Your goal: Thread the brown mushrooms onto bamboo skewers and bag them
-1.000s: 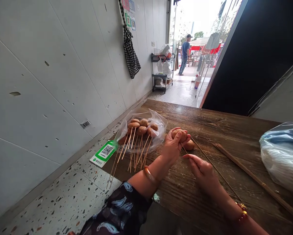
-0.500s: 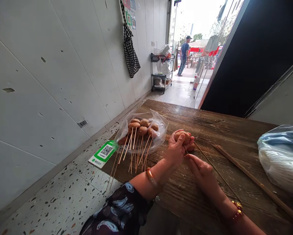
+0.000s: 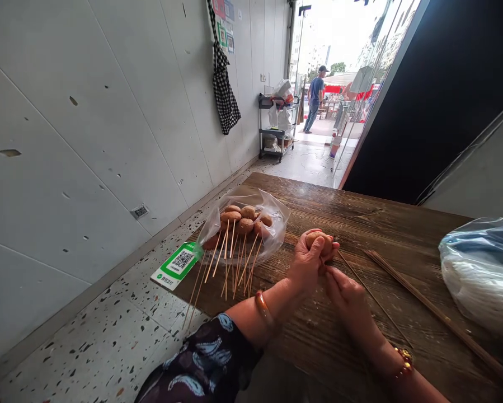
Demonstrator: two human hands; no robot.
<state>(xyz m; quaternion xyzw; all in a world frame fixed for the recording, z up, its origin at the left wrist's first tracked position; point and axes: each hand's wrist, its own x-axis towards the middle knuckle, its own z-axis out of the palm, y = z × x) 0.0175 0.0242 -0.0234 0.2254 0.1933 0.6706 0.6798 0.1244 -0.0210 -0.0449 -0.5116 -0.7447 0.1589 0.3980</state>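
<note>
My left hand (image 3: 305, 266) is closed around a brown oval food piece (image 3: 323, 244), its thumb lying across the front. Just below it, my right hand (image 3: 347, 291) is pinched where a thin wooden skewer showed a moment ago; the fingers now hide most of that skewer. Left of my hands, several similar brown oval pieces (image 3: 245, 225) lie in a clear plastic bag (image 3: 280, 215). Pale wooden skewers (image 3: 233, 239) stick out of them toward me. A single loose skewer (image 3: 372, 295) lies on the table beside my right hand.
A bundle of skewers (image 3: 427, 310) crosses the wooden table (image 3: 343, 207) at right. Beyond it sits a plastic-wrapped white stack (image 3: 480, 285). A green QR-code card (image 3: 178, 266) lies at the left edge. A cart (image 3: 276, 126) and a person (image 3: 315, 98) are farther off.
Both hands have come closer together, with the left shifting slightly right and down with the brown piece. Less of the skewer between them shows now.
</note>
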